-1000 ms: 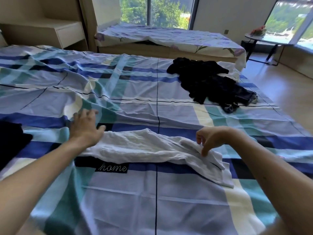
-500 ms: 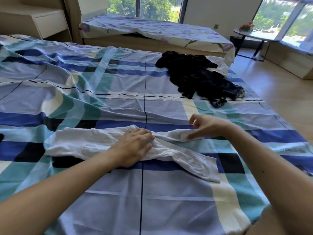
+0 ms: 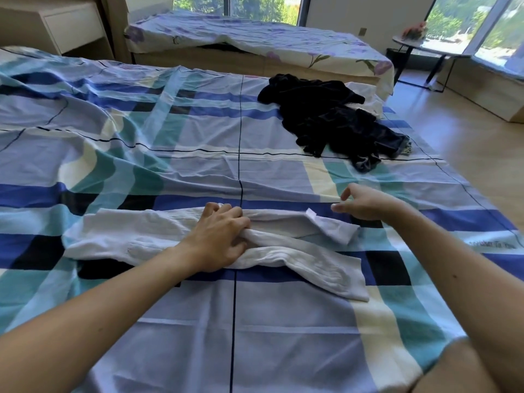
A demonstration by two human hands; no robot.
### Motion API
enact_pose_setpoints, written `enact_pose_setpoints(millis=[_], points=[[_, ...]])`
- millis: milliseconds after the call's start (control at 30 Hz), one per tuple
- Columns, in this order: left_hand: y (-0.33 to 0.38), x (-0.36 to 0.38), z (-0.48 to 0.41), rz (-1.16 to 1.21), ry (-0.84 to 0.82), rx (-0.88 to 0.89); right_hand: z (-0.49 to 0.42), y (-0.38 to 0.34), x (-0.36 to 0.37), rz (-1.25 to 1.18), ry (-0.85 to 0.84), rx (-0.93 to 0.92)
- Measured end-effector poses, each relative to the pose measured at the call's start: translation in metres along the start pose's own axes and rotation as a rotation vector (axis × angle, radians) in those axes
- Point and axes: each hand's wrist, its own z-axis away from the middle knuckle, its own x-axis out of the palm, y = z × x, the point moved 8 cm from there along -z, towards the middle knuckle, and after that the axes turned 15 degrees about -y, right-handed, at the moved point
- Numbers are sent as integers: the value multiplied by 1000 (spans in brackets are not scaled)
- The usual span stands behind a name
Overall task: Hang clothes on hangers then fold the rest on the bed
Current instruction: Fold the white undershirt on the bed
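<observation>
white garment (image 3: 113,236) long axis left-right (bunched midway) | left hand (image 3: 218,239) grips its middle | right hand (image 3: 365,205) fingers apart, holding nothing

A white garment (image 3: 286,251) is laid across the checked bed (image 3: 198,154); a dark clothes pile (image 3: 334,120) is heaped farther back.

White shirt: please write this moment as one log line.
left hand grips shirt | right hand open, holds nothing | dark clothes heaped
</observation>
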Motion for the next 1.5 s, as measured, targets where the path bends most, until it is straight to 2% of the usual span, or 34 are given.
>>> enact_pose_setpoints(millis=[100,167,233,300,467,600,700,833,900,967,1033,1100,1133,1167,1200,1267,1333,1500], points=[[2,-1,0,33,-13,17,7,-20,7,18,-153,-189],[3,-1,1,39,-13,13,9,-26,23,158,-272,-175],[3,-1,2,47,-12,7,4,-27,39,412,-306,-91],[2,-1,2,40,-17,-1,-7,-29,53,550,-287,-60],[1,4,2,17,-36,-9,-14,-43,61,615,-213,-117],[0,9,0,14,-53,-15,-12,-54,50,725,-34,-193],[-1,9,0,15,-48,-12,-10,-51,30,509,19,-241],[0,6,0,29,-22,3,-4,-27,4,-227,-31,-307],[0,6,-1,29,-22,1,-7,-6,6,-467,-55,-232],[-2,5,-3,38,-30,-6,-16,14,4,-429,30,-138],[-4,4,-4,41,-49,-21,-19,23,-8,-139,201,-6],[-5,4,-5,45,-58,-26,-3,6,-26,29,336,-16],[-5,3,-5,46,-63,-29,4,-8,-27,19,294,-100],[-5,3,-6,53,-65,-34,9,-22,-20,1,161,-187],[-5,2,-7,68,-66,-43,15,-37,-4,16,-24,-245],[-8,0,-8,94,-54,-69,24,-48,37,193,-366,-227],[-10,-2,-9,96,-28,-85,22,-44,61,404,-474,-148],[-20,-9,-5,124,33,-101,16,-29,85,565,-687,-23]])
